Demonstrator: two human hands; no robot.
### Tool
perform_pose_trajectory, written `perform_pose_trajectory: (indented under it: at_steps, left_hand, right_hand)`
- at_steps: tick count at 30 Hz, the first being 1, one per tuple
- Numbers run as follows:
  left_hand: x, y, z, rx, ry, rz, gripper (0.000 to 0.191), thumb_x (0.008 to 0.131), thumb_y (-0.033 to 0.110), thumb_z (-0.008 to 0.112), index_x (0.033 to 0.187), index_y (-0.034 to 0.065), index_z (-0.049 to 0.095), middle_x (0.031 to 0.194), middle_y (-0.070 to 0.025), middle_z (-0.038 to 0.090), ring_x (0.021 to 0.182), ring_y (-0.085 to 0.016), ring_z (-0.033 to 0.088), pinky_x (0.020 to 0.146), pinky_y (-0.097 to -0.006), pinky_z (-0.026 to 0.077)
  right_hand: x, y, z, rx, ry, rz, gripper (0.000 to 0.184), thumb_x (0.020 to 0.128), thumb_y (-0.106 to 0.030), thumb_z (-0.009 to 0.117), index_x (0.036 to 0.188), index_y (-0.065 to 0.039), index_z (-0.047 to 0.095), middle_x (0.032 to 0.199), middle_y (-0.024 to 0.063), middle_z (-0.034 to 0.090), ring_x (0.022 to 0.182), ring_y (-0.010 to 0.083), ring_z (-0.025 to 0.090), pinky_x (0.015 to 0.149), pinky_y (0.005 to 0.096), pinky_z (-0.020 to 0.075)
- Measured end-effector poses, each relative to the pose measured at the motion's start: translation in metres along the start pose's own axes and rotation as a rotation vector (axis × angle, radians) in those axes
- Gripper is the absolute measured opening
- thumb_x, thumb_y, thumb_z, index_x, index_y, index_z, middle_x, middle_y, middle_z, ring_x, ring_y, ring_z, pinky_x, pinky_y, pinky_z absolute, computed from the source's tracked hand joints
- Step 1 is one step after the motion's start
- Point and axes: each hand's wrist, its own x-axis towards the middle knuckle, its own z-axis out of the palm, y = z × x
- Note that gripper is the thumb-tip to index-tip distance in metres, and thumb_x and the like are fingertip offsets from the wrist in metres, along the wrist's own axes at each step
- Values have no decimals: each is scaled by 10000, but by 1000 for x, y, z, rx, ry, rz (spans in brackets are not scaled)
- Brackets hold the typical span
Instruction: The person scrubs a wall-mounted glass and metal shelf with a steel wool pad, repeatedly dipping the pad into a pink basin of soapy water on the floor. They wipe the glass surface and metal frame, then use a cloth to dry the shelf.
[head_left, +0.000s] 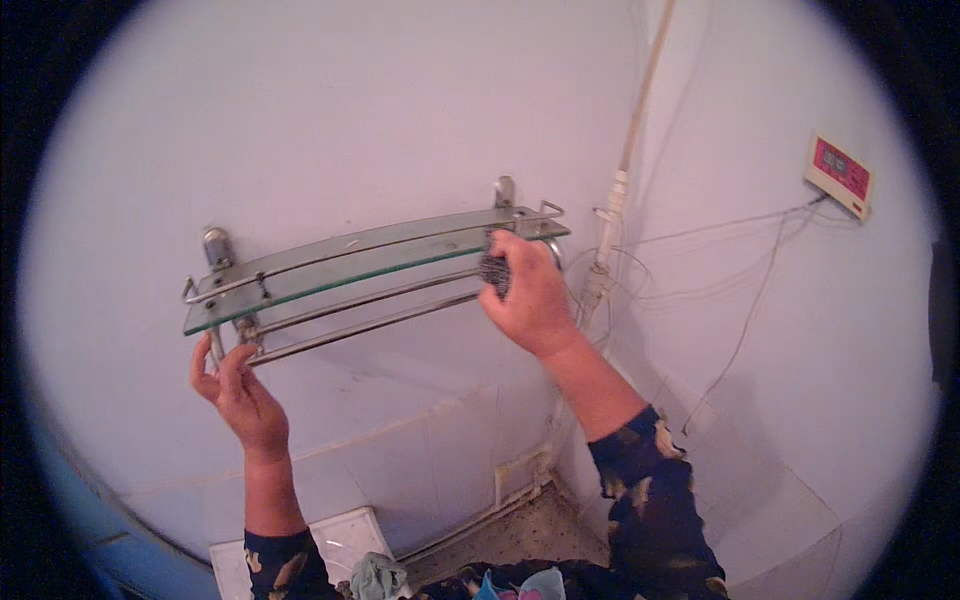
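Observation:
A glass shelf (360, 251) with metal rails is fixed to the wall by two metal brackets. Two metal bars (367, 304) run beneath it. My right hand (529, 292) grips a dark, mesh-like scouring pad (494, 271) at the shelf's right end, against its front edge and the ends of the bars. At the left end, my left hand (244, 397) has its fingers around the lower metal support (217, 346), just under the glass.
A pipe (615, 202) with loose wires runs down the corner at right. A red and white control box (838, 176) hangs on the right wall. Below are a white basin (349, 536), a greenish cloth (377, 576) and low pipework (499, 510).

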Motion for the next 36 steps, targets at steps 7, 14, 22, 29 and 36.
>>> perform_pose_trajectory:
  at_steps: [7,14,22,29,36]
  left_hand:
    - [3,-2,-2,17,-15,11,208,960,55,430,978,9,632,1344,-151,427,1257,-220,395,893,-319,403]
    - [-1,-2,-2,7,-21,-13,230,955,28,413,979,14,641,1406,-184,343,1144,-203,463,875,-303,388]
    - [0,1,0,76,12,35,219,961,25,416,976,9,634,1388,-185,358,1255,-217,402,867,-305,394]
    - [-2,0,2,32,19,-24,228,978,46,415,993,21,641,1393,-174,351,1258,-214,406,854,-307,399]
    - [5,2,2,67,14,59,228,973,37,416,990,22,643,1391,-164,353,1271,-207,391,899,-321,387]
  right_hand:
    - [-16,-4,-8,157,69,-109,421,666,-39,638,1065,-66,506,1163,114,606,993,331,575,905,420,467]
    - [3,82,-55,155,65,367,384,704,-108,639,1067,-59,523,1036,164,612,993,332,587,876,399,466]
    - [35,115,-70,237,-319,315,380,728,-112,577,1094,-49,495,1009,172,642,912,305,613,864,375,468]
    - [43,148,-65,746,-467,504,400,745,-98,518,1139,-65,461,1108,72,583,1010,147,500,920,261,378]
    - [43,120,-81,448,-334,392,424,719,-36,561,1131,-52,460,1003,125,649,966,199,604,866,327,459]
